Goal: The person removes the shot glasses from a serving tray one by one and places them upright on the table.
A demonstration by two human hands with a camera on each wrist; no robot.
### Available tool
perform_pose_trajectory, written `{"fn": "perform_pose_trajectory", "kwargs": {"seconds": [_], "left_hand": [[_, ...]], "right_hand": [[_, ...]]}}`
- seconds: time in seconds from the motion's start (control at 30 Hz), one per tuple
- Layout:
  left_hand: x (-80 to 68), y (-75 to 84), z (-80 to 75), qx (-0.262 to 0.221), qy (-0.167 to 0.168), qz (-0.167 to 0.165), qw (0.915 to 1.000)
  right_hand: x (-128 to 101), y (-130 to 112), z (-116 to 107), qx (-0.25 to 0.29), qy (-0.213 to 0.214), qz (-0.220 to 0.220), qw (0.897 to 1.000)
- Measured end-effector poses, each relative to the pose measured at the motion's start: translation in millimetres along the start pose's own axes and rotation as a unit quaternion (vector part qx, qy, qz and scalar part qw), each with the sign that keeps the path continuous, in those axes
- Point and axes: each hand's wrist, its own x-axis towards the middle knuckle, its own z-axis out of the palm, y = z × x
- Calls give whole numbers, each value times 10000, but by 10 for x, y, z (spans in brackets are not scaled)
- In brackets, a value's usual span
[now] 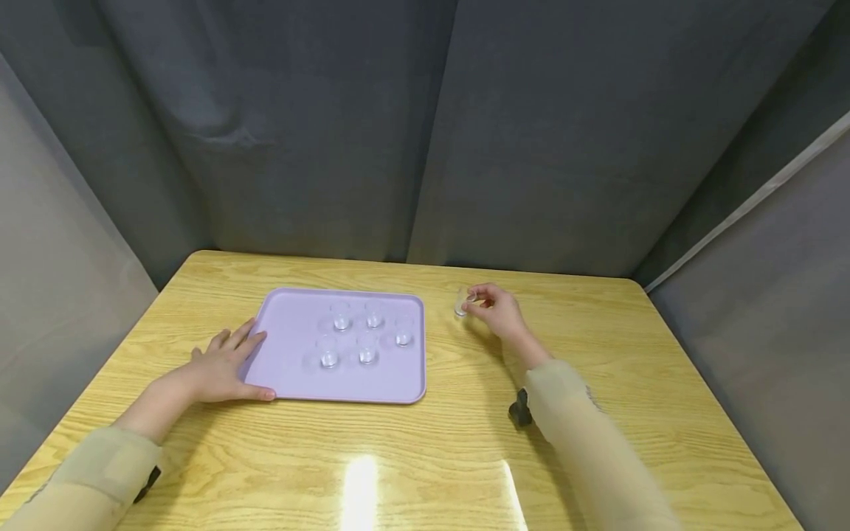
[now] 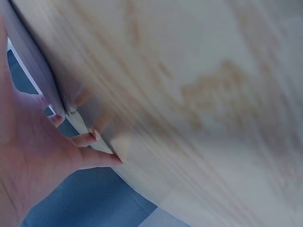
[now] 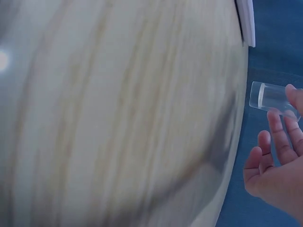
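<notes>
My right hand point(image 1: 498, 313) pinches a small clear shot glass point(image 1: 460, 304) between thumb and fingers, to the right of the tray. In the right wrist view, the glass point(image 3: 272, 97) shows a thick base and appears held above the tabletop. A light purple tray point(image 1: 288, 369) lies flat on the table, with several similar clear glasses point(image 1: 367, 350) standing upright on its middle and right part. My left hand point(image 1: 222, 369) rests at the tray's left edge, fingers spread and thumb along the near left corner.
The wooden table point(image 1: 425, 457) has rounded far corners and bright reflections near the front. Dark grey curtains point(image 1: 319, 133) hang behind it, with lighter panels point(image 1: 764, 295) at both sides.
</notes>
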Motion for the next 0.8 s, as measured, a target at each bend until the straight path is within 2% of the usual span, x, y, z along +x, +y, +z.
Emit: {"fn": "perform_pose_trajectory", "kwargs": {"seconds": [0.53, 0.8], "left_hand": [[23, -18, -33, -139, -131, -98, 9998], [27, -29, 9, -125, -145, -121, 9997]], "right_hand": [[40, 77, 67, 120, -135, 138, 9997], [-5, 35, -13, 283, -267, 264, 9989]]}}
